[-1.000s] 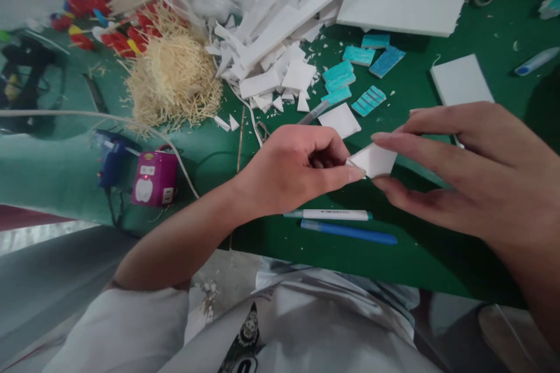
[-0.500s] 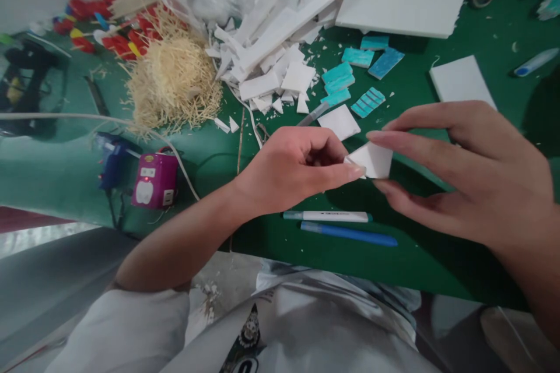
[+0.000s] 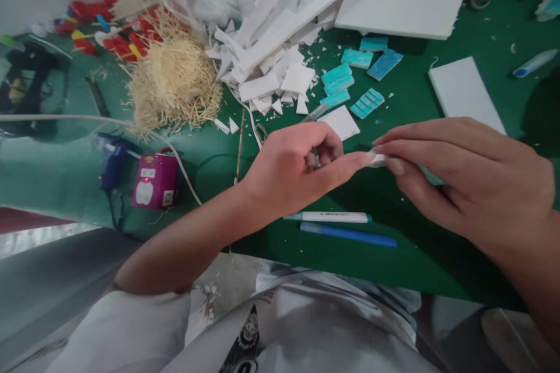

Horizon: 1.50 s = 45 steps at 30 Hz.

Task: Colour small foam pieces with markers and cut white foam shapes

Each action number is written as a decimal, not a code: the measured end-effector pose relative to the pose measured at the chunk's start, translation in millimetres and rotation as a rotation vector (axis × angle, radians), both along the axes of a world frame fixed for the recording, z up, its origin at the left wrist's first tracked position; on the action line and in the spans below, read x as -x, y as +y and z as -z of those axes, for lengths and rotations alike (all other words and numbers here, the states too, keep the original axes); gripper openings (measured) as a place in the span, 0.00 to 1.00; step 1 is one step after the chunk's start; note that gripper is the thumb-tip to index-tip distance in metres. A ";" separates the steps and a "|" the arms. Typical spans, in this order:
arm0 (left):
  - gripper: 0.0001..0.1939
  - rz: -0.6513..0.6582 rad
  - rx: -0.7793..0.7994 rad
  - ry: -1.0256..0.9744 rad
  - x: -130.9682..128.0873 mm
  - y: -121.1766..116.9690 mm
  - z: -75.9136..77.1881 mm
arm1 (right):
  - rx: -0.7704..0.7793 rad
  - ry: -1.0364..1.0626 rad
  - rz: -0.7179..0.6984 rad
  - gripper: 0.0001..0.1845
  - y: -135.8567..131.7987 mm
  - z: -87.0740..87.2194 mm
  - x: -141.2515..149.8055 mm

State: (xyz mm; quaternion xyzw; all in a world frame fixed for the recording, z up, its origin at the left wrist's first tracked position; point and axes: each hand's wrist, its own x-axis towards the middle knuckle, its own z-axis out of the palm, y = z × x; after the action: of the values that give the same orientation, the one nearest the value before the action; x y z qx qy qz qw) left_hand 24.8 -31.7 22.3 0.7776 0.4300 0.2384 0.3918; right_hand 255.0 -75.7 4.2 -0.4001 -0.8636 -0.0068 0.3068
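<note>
Between my two hands is a small white foam piece, mostly covered by fingertips. My left hand pinches its left end between thumb and curled fingers. From the other side my right hand closes thumb and fingertips on it. A white marker with teal ends and a blue marker lie on the green table just below the hands. Above them rests a flat white foam square, beside a striped teal piece.
Several teal and blue painted pieces lie near a heap of white foam scraps. A straw nest stands to the left. A purple power adapter and a blue glue gun sit nearer, with a white cable running past.
My right hand has closed in on the white foam piece, its thumb and fingers now pinching it. The piece has been tilted, so its broad face no longer shows.
</note>
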 end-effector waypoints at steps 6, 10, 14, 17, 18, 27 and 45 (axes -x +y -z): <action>0.09 0.081 -0.329 0.102 1.6 -7.9 6.3 | 0.123 0.058 0.020 0.08 -1.4 -3.6 8.3; 0.06 0.038 -0.195 0.030 0.2 -9.7 4.5 | 0.327 0.204 0.052 0.05 -4.5 -5.5 11.0; 0.07 -0.024 -0.027 -0.051 -0.6 -7.0 1.1 | 0.561 0.364 0.109 0.05 -6.7 -8.1 15.8; 0.08 0.028 0.094 -0.086 -0.6 -4.6 -0.5 | 0.719 0.437 0.144 0.08 -6.2 -9.2 17.9; 0.08 0.046 0.127 -0.091 -0.7 -4.1 -1.0 | 0.773 0.461 0.129 0.08 -5.6 -9.4 17.7; 0.07 0.164 0.236 -0.081 -2.5 -4.0 -2.3 | 1.000 0.508 0.102 0.15 1.2 -14.7 16.7; 0.07 0.111 0.556 -0.255 -2.0 -2.5 -8.5 | 1.315 0.762 0.044 0.27 5.7 -18.3 20.9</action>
State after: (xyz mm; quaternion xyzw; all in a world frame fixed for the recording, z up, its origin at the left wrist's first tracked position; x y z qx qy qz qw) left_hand 26.9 -34.2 30.8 0.6269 0.3830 0.1857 0.6526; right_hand 234.1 -70.0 22.5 -0.4922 -0.5161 0.6417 0.2820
